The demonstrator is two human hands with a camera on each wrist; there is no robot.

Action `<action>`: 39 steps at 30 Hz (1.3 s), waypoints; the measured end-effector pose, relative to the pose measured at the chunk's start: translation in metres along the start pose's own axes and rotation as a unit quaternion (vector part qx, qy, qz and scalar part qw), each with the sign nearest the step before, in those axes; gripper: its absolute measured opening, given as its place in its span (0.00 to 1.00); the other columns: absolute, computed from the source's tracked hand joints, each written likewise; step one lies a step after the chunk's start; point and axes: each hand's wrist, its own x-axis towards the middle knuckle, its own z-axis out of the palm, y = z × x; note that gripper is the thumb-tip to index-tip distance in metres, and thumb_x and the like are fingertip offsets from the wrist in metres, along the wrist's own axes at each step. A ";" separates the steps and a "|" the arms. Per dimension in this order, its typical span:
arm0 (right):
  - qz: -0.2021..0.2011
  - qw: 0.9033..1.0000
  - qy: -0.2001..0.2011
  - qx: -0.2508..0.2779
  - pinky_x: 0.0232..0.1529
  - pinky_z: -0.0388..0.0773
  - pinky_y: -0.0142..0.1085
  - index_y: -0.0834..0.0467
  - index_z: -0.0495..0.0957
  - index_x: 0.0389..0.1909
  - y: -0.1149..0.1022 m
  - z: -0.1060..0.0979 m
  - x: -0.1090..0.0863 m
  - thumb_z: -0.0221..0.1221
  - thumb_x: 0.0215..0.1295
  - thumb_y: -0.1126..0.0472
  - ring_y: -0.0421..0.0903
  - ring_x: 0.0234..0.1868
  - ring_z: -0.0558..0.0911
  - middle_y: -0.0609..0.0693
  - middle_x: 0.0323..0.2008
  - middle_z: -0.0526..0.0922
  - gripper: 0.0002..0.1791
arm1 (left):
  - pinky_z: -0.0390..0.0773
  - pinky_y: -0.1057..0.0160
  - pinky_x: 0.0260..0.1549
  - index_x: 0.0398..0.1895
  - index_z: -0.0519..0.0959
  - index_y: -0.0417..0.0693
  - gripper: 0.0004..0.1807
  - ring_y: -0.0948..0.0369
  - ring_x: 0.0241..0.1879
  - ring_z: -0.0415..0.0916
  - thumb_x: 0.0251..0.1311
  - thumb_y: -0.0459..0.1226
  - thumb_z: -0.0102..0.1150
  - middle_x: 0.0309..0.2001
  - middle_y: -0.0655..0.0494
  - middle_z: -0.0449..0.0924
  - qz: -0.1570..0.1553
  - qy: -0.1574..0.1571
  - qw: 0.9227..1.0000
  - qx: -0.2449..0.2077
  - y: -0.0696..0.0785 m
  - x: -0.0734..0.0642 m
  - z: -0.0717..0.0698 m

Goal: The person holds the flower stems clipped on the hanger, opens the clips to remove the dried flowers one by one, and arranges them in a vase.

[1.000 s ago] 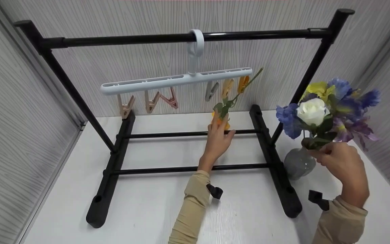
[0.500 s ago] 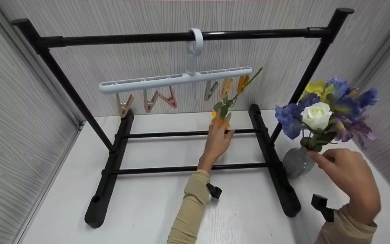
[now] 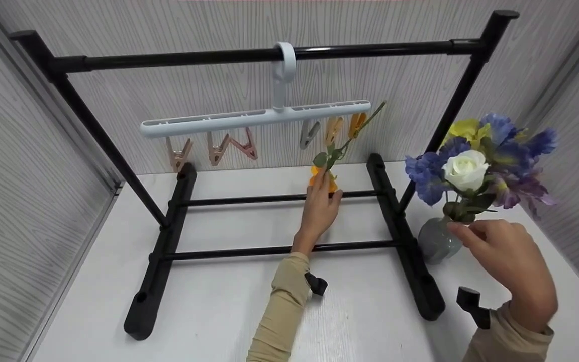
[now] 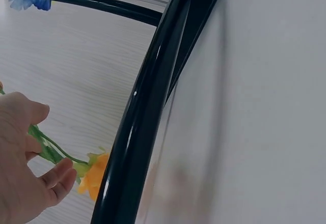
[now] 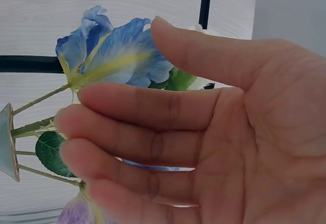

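Note:
My left hand (image 3: 319,211) reaches up to an orange flower (image 3: 330,185) that hangs head down, its stem caught in an orange clothespin (image 3: 357,125) on a pale blue hanger (image 3: 254,119). In the left wrist view the fingers are loosely bent beside the green stem (image 4: 62,151); whether they touch it is unclear. My right hand (image 3: 513,256) is beside a grey vase (image 3: 439,241) of artificial flowers. Its straight fingers hold nothing in the right wrist view, close to a blue flower (image 5: 122,51) and a green leaf (image 5: 52,152). A white rose (image 3: 465,171) faces forward in the bouquet.
The hanger hooks over the top bar (image 3: 179,58) of a black rack standing on a white table (image 3: 219,311). More clothespins hang from it, including a pink one (image 3: 247,146) and a grey one (image 3: 308,136). Two lower rods (image 3: 249,253) cross the base.
My right hand has drawn back from the white rose's stem and leaves, its fingers loosening. The rose now stands in the vase. The left hand stays by the orange flower.

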 end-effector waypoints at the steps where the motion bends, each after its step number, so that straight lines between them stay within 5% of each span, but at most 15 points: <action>1: -0.002 1.000 0.001 0.001 0.23 0.53 0.37 0.51 0.61 0.14 -0.001 0.000 0.000 0.55 0.79 0.44 0.43 0.19 0.57 0.43 0.16 0.54 0.31 | 0.66 0.50 0.69 0.76 0.61 0.31 0.31 0.45 0.72 0.62 0.78 0.40 0.53 0.79 0.43 0.56 0.001 0.012 1.000 -0.004 0.000 0.000 0.000; 7: -0.031 0.999 0.036 0.012 0.24 0.54 0.37 0.54 0.70 0.16 -0.006 0.003 0.000 0.57 0.79 0.48 0.43 0.19 0.58 0.43 0.16 0.56 0.27 | 0.75 0.52 0.61 0.60 0.78 0.32 0.17 0.47 0.61 0.73 0.75 0.34 0.57 0.65 0.45 0.74 0.004 0.087 0.996 -0.030 -0.001 -0.002 -0.002; 11: -0.058 0.994 0.088 0.043 0.26 0.64 0.34 0.61 0.83 0.27 -0.014 0.009 0.005 0.61 0.76 0.53 0.43 0.22 0.70 0.46 0.19 0.75 0.19 | 0.79 0.56 0.52 0.50 0.82 0.35 0.11 0.51 0.53 0.77 0.74 0.34 0.58 0.53 0.46 0.80 0.007 0.123 0.992 -0.028 -0.001 -0.005 -0.007; 14: -0.092 0.984 0.139 0.068 0.29 0.68 0.27 0.63 0.87 0.35 -0.023 0.017 0.011 0.64 0.74 0.58 0.43 0.24 0.76 0.49 0.24 0.83 0.12 | 0.81 0.59 0.45 0.43 0.83 0.36 0.08 0.53 0.46 0.78 0.72 0.34 0.61 0.44 0.47 0.81 0.018 0.156 0.987 -0.026 -0.002 -0.007 -0.011; 20: -0.147 0.958 0.217 0.116 0.28 0.65 0.20 0.63 0.87 0.32 -0.045 0.039 0.032 0.66 0.70 0.65 0.36 0.23 0.73 0.48 0.21 0.81 0.07 | 0.81 0.60 0.40 0.34 0.83 0.38 0.06 0.53 0.39 0.77 0.66 0.33 0.68 0.35 0.49 0.81 0.050 0.215 0.975 -0.026 -0.003 -0.010 -0.019; 23: -0.158 0.945 0.244 0.151 0.31 0.70 0.15 0.65 0.87 0.33 -0.057 0.053 0.046 0.67 0.69 0.67 0.38 0.27 0.80 0.52 0.26 0.86 0.06 | 0.81 0.63 0.39 0.36 0.82 0.38 0.06 0.55 0.39 0.78 0.64 0.32 0.70 0.35 0.49 0.81 0.060 0.202 0.977 -0.042 0.000 -0.012 -0.025; 29: -0.147 0.921 0.306 0.193 0.32 0.70 0.16 0.69 0.85 0.38 -0.073 0.083 0.074 0.65 0.71 0.66 0.50 0.27 0.85 0.57 0.29 0.88 0.07 | 0.81 0.66 0.40 0.48 0.80 0.38 0.11 0.57 0.40 0.79 0.64 0.30 0.69 0.39 0.48 0.83 0.074 0.125 0.987 -0.062 0.018 -0.016 -0.036; 39: -0.091 0.882 0.405 0.225 0.35 0.74 0.22 0.71 0.82 0.47 -0.082 0.106 0.096 0.72 0.65 0.61 0.57 0.31 0.87 0.62 0.33 0.88 0.18 | 0.78 0.65 0.46 0.64 0.77 0.40 0.23 0.58 0.43 0.78 0.66 0.29 0.64 0.39 0.53 0.82 0.091 0.022 0.996 0.014 0.045 -0.024 -0.041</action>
